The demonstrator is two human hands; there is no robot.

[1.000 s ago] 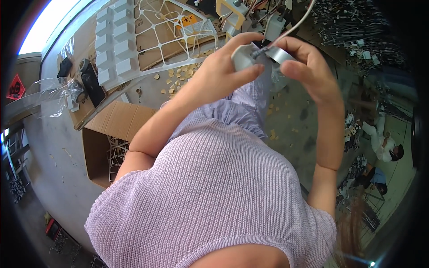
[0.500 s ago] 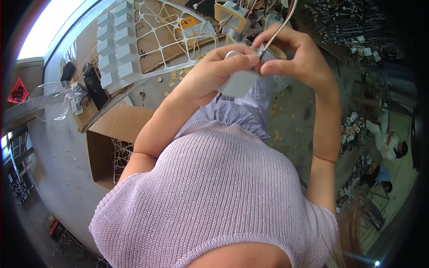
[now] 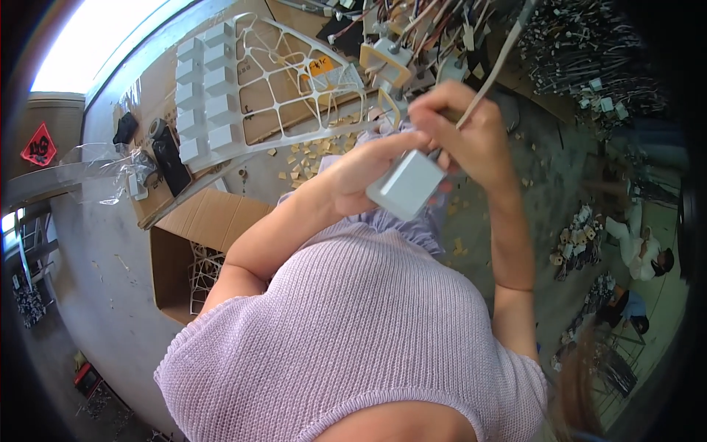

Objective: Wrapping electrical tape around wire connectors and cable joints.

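Observed lowered toward the lilac knit top (image 3: pixel 346 324) since the earlier frame: grey-white box (image 3: pixel 409 186). Noted left to right: open carton (image 3: pixel 213 215), nine o'clock; left hand (image 3: pixel 362 174), twelve o'clock, clasping that box, now at two; right hand (image 3: pixel 465 136), between one and two, fingers bent beside pale cable (image 3: pixel 507 51), pinch blurred, cannot tell; cable heap (image 3: pixel 589 51), two o'clock.

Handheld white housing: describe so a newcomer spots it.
Start at the lilac knit top. Just above it, the left hand holds the boxy white housing. Unlike the white blocks in two columns at upper left, it's in hand.
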